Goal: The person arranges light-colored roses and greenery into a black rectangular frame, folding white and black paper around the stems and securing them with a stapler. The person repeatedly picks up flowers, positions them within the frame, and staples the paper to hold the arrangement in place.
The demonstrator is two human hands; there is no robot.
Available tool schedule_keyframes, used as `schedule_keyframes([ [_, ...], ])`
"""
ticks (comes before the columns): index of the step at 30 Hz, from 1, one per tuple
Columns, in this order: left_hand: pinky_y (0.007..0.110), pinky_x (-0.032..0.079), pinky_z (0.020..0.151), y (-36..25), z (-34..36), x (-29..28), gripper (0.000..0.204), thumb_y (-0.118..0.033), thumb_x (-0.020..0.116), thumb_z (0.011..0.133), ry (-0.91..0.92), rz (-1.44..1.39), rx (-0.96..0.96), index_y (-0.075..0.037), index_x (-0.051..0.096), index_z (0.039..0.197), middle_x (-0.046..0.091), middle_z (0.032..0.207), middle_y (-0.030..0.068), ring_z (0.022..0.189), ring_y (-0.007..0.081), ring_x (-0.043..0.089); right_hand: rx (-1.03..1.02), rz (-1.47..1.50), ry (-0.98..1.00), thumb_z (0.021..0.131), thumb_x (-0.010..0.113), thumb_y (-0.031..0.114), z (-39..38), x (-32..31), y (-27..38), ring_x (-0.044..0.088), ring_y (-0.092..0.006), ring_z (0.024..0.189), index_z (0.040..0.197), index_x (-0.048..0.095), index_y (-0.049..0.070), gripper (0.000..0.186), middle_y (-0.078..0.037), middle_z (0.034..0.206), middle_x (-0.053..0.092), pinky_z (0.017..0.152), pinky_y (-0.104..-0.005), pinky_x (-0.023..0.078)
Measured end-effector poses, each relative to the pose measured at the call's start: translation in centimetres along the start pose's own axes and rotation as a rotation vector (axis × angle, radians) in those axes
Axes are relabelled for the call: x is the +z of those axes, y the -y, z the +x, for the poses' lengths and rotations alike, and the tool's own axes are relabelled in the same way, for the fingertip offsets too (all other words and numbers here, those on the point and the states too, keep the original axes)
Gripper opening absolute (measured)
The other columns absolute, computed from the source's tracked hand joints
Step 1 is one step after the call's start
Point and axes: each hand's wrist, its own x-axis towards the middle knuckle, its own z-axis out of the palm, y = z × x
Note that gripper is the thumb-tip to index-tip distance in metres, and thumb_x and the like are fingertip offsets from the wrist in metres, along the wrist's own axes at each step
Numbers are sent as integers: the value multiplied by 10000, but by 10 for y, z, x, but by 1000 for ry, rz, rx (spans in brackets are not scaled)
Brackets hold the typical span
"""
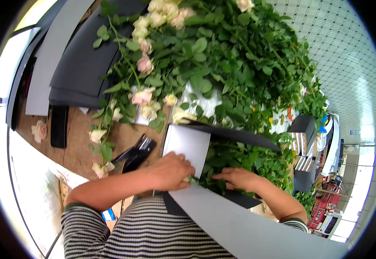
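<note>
My left hand [174, 172] rests on the lower end of a white sheet [189, 142], its fingers bent and closed. Something small and pale green shows at its fingertips; most of it is hidden. To the right, my right hand [238, 178] is closed around leafy rose stems [217, 184], with the index finger reaching left over the leaves. More leaves [244, 159] lie just beyond that hand, below a dark wrapping sheet [240, 136]. A long grey sheet [257, 224] slants from between my hands toward the lower right, across my striped shirt.
A big heap of leafy roses [222, 47] covers the far side of the brown table [78, 142]. A black stapler [139, 152] lies left of my hands. Farther left are a black phone-like slab [59, 127], a loose rose [39, 131] and dark sheets [86, 56].
</note>
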Motion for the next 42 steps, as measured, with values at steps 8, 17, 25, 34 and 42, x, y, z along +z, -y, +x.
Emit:
schedule_keyframes([
  [8, 407, 428, 771, -2, 0, -4, 310, -391, 637, 808, 89, 41, -7, -101, 645, 917, 556, 928, 57, 962, 254, 526, -27, -535, -1223, 924, 523, 177, 54, -342, -37, 573, -300, 1033, 1161, 574, 40, 278, -117, 1127, 603, 870, -350, 458],
  [17, 405, 422, 762, -3, -9, 4, 282, -389, 635, 813, 28, -22, -75, -111, 633, 859, 548, 914, 44, 959, 250, 529, 422, -657, -992, 903, 543, 232, 180, -375, -153, 494, -300, 1173, 1337, 458, 182, 445, -52, 1316, 518, 942, -462, 427],
  [25, 405, 421, 756, 1, -3, 0, 278, -376, 642, 799, 63, -26, -27, -107, 640, 868, 552, 915, 42, 937, 244, 530, -284, 390, -1606, 992, 480, 188, -7, -342, -121, 524, -108, 874, 1156, 590, 8, 267, -23, 969, 609, 808, -231, 432],
  [34, 411, 426, 749, 0, -3, -1, 279, -374, 637, 792, 42, 60, -4, -104, 643, 864, 557, 903, 49, 921, 246, 537, -49, -516, -859, 863, 615, 149, -36, -239, -54, 551, -208, 1100, 1278, 515, 48, 439, -89, 1285, 543, 920, -340, 448],
  [42, 417, 433, 807, -2, 0, -9, 309, -373, 611, 812, 143, 13, -33, -76, 651, 890, 586, 952, 73, 998, 269, 540, 545, -583, -1309, 643, 783, 507, 35, -340, -189, 478, -367, 1210, 1384, 375, 64, 955, -209, 1315, 494, 1015, -435, 385],
])
